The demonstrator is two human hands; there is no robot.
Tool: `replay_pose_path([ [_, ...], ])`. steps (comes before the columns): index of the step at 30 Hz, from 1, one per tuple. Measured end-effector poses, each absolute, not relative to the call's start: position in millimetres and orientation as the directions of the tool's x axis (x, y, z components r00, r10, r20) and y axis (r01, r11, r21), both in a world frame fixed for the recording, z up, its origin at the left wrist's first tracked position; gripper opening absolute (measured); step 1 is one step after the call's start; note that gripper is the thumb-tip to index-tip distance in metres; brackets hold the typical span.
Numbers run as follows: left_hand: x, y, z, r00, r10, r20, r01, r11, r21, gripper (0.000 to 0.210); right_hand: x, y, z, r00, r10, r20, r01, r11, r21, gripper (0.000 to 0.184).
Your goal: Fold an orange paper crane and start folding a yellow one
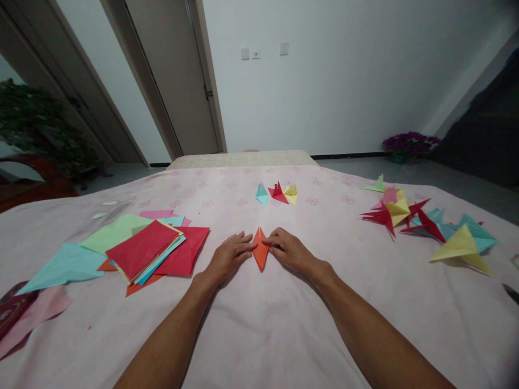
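Observation:
A folded orange paper [260,254], a narrow diamond with a split upper point, lies on the tablecloth in front of me. My left hand [232,255] rests flat at its left edge, fingers stretched out and fingertips touching the paper. On the opposite side my right hand [292,251] has its fingers curled, with thumb and forefinger pinching the right edge. Beyond the paper stand three small folded pieces: a light blue one [261,194], a red crane [278,193] and a yellow one [291,194].
To the left lie loose coloured sheets [121,232] under a stack topped with red paper [141,251]. A dark red packet [16,310] sits at the far left. Several folded paper cranes [425,221] cluster at right. The pink tablecloth [251,335] has wrinkles.

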State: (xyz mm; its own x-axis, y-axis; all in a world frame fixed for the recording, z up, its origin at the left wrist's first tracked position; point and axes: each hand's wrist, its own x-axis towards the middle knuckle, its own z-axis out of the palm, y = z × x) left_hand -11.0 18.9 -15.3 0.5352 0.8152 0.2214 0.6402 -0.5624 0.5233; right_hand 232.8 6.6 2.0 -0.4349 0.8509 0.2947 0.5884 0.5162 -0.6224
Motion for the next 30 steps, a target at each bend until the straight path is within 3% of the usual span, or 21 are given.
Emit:
replay_pose_path([
  [14,-8,26,-18,0.481,0.828,0.289,0.606,-0.552,0.572,0.027,226,8,-1,-0.312,0.883,0.35,0.697,0.463,-0.547,0.018],
  [30,9,23,-4,0.347,0.889,0.3,0.629,-0.458,0.628,0.01,216,6,2,-0.186,0.943,0.275,0.823,0.303,-0.481,0.008],
])
